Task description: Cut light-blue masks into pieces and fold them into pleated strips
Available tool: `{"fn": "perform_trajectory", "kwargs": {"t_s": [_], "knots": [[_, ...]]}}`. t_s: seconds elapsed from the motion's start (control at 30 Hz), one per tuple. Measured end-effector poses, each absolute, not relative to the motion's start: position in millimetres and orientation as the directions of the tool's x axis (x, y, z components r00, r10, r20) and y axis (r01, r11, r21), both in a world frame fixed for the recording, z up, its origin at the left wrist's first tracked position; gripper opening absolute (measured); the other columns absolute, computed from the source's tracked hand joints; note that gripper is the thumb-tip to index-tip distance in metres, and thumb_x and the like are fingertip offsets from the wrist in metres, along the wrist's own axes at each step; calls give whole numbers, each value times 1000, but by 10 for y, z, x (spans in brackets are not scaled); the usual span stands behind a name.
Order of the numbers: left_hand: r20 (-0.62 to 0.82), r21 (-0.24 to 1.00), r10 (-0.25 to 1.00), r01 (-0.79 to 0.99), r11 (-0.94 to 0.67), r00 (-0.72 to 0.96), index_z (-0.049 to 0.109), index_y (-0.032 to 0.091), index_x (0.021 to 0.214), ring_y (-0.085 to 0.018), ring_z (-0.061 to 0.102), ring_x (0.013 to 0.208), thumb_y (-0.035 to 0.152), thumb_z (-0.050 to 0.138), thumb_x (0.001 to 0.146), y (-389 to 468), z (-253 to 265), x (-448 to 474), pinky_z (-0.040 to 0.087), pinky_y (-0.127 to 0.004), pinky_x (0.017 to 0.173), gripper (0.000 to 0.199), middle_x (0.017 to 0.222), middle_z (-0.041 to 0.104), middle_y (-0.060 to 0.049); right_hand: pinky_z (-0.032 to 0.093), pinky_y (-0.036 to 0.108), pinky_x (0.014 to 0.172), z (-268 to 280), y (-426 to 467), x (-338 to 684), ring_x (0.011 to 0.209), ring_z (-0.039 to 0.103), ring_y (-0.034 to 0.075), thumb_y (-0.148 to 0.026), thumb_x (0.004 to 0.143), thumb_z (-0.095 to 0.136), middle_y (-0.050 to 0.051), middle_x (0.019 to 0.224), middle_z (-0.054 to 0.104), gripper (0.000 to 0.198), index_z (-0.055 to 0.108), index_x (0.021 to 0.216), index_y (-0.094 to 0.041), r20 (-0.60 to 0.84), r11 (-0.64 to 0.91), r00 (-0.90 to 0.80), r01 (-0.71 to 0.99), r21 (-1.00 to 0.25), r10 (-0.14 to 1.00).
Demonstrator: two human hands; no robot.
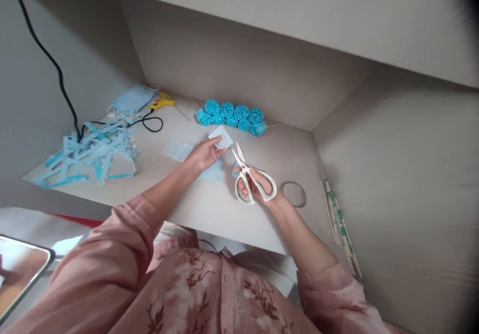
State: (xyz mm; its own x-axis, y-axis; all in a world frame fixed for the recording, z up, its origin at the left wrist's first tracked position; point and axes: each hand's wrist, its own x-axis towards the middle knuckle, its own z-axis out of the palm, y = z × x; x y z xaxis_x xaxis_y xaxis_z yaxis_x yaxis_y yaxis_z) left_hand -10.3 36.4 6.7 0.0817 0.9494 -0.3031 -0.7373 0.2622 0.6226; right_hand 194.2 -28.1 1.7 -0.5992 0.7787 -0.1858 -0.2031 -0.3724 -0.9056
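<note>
Between the thumb and fingers of my left hand is a small folded square of pale blue fabric. My right hand has its fingers through the handles of white-handled scissors. The blades are parted a little and point up toward the square, close to its right corner; I cannot tell whether they touch it. Flat pale blue pieces lie on the table under and beside my left hand. Another blue piece is partly hidden behind my right hand and the scissors.
Several blue rosettes with sticks stand at the back. At left are a heap of blue strips, face masks, and a yellow glue gun with a black cord. A dark ring and wrapped sticks lie at right.
</note>
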Motion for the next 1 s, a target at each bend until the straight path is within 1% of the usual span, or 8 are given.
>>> {"fn": "perform_trajectory", "kwargs": {"t_s": [0.23, 0.4, 0.5, 0.63, 0.77, 1.0], "knots": [[-283, 638, 954, -723, 263, 97, 66, 10, 82, -10, 65, 57, 9, 57, 89, 359, 49, -89, 55, -19, 55, 11, 68, 71, -3, 52, 25, 49, -22, -255, 1965, 49, 57, 12, -56, 83, 63, 1, 66, 66, 45, 66, 107, -17, -174, -355, -600, -197, -914, 781], [-212, 695, 967, -674, 250, 140, 64, 9, 86, -11, 67, 59, 8, 62, 85, 315, 36, -49, 58, -21, 57, 3, 73, 72, -3, 54, 27, 52, -10, -257, 1951, 52, 59, 12, -57, 83, 62, 2, 68, 66, 45, 64, 107, -18, -157, -333, -597, -197, -922, 787], [-165, 745, 969, -620, 246, 186, 65, 8, 90, -13, 68, 60, 9, 64, 84, 269, 44, -10, 60, -24, 58, 6, 77, 72, -5, 56, 29, 54, -20, -240, 1939, 54, 60, 13, -59, 81, 64, 2, 69, 66, 48, 62, 107, -18, -151, -328, -596, -201, -923, 789], [-139, 775, 966, -583, 244, 220, 65, 7, 94, -14, 68, 60, 9, 62, 85, 235, 43, 24, 60, -26, 58, 9, 74, 72, -6, 56, 31, 56, -41, -222, 1927, 57, 61, 14, -59, 81, 64, 2, 72, 67, 49, 61, 107, -18, -128, -323, -600, -229, -918, 790], [-104, 776, 976, -599, 199, 189, 64, 8, 95, -14, 69, 64, 11, 66, 83, 247, 8, 36, 59, -25, 59, 12, 81, 73, -5, 53, 29, 52, -35, -238, 1902, 56, 58, 14, -62, 78, 66, 2, 72, 65, 51, 61, 104, -18, -90, -310, -581, -292, -905, 809], [-57, 783, 982, -602, 156, 180, 64, 10, 96, -12, 68, 66, 17, 72, 80, 267, -43, 60, 58, -22, 60, 19, 82, 73, -4, 43, 25, 44, -74, -269, 1872, 48, 52, 12, -68, 78, 62, -1, 62, 59, 58, 60, 106, -18, -24, -284, -576, -366, -886, 817]]}}
